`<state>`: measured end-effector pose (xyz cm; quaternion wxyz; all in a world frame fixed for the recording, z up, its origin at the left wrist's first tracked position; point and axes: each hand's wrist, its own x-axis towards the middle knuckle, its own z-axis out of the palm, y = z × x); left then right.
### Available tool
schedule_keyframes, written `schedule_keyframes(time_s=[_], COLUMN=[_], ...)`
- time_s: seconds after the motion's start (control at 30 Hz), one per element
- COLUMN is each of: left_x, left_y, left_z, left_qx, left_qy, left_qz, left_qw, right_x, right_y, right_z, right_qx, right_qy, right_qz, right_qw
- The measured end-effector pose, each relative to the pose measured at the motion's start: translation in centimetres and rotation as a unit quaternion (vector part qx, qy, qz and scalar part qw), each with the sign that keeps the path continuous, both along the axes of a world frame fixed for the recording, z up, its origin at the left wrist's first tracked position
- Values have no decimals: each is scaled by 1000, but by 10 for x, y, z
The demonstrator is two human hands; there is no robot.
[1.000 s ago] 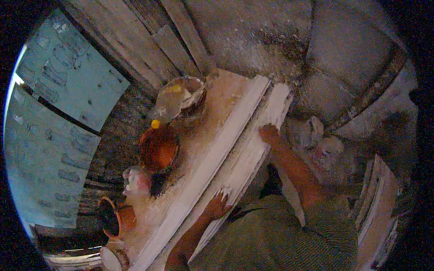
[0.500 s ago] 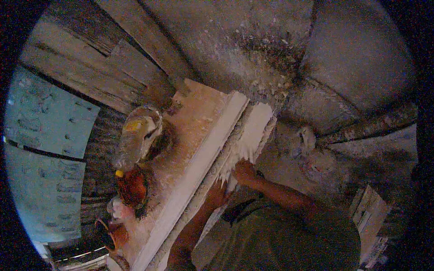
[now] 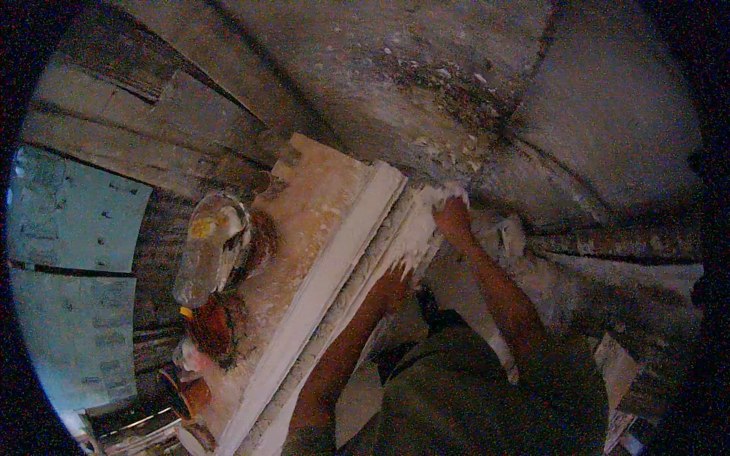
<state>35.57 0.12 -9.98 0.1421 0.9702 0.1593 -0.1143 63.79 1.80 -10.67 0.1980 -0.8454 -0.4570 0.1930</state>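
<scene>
A long pale strip of moulding [image 3: 323, 292], apparently plaster, runs diagonally across a wooden board. Along its right side lies a band of wet-looking white material [image 3: 414, 220] with a ragged edge. My left hand [image 3: 393, 283] lies on this band at its near part, its fingers stretched out and smeared white. Farther up, at the band's far right end, my right hand [image 3: 454, 216] touches the white stuff; white coats its fingertips, and how far they curl does not show.
A clear plastic container [image 3: 209, 243] with a yellow patch stands on the board [image 3: 300, 205] to the left. Nearer are a reddish-brown bowl [image 3: 213, 330] and another reddish-brown vessel [image 3: 186, 391]. White debris [image 3: 456, 99] litters the ground beyond, and a pale-crusted lump [image 3: 509, 235] sits at right.
My right hand has moved up and away along the white band to its far end. My left hand has also slid farther up. The view has shifted slightly.
</scene>
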Motion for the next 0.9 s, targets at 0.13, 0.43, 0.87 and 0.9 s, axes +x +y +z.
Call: schedule_keyframes(time_s=[0.13,0.43,0.87,0.9], left_x=[-83,-17,29,6], left_y=[-30,-4,-51,-69], left_z=[32,49,95,102], left_qx=[27,-79,-58,-68], left_qy=[31,39,-89,-64], left_qz=[54,128,49,47], left_qw=[998,988,993,995], right_x=[-116,-109,36,20], right_y=[-58,-58,-33,-50], right_z=[-12,-17,49,70], right_qx=[-31,-66,-94,-62], right_qy=[29,-196,-162,-154], right_qz=[208,277,-62,-46], right_qw=[977,938,980,985])
